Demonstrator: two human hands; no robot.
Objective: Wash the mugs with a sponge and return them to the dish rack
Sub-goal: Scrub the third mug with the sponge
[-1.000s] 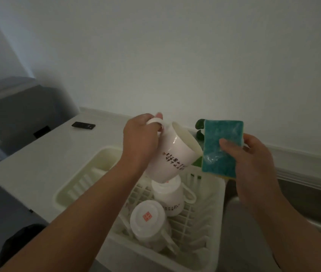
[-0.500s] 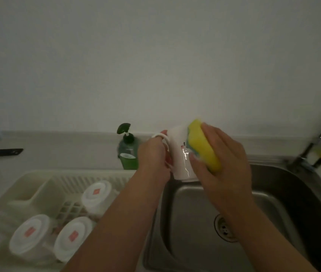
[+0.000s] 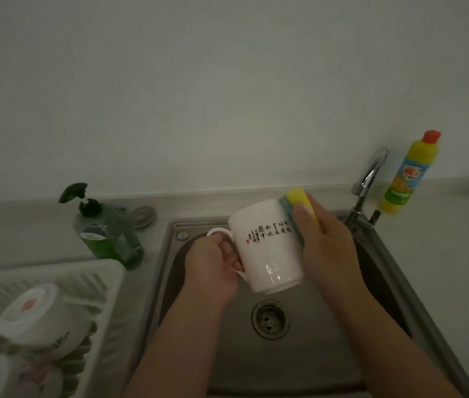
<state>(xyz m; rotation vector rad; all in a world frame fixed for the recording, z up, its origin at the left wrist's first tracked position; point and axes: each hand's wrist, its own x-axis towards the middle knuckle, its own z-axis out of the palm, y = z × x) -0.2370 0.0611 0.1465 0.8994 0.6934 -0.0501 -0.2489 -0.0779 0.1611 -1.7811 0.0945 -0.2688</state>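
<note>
A white mug [image 3: 265, 248] with dark printed characters hangs over the steel sink [image 3: 285, 354], tilted with its base towards me. My left hand [image 3: 213, 268] grips its handle from the left. My right hand [image 3: 328, 251] holds a yellow-and-green sponge [image 3: 299, 202] against the mug's right side near the rim. Two more white mugs [image 3: 41, 320] lie upside down in the white dish rack [image 3: 104, 285] at the lower left.
A green pump soap bottle [image 3: 107, 234] stands between rack and sink. The chrome tap [image 3: 368, 179] rises at the sink's back right, with a yellow detergent bottle [image 3: 408, 173] beside it. The drain [image 3: 269, 318] sits below the mug.
The view swung from the rack to the sink. The mug went from above the rack to over the basin, and the sponge moved from beside it onto its right side.
</note>
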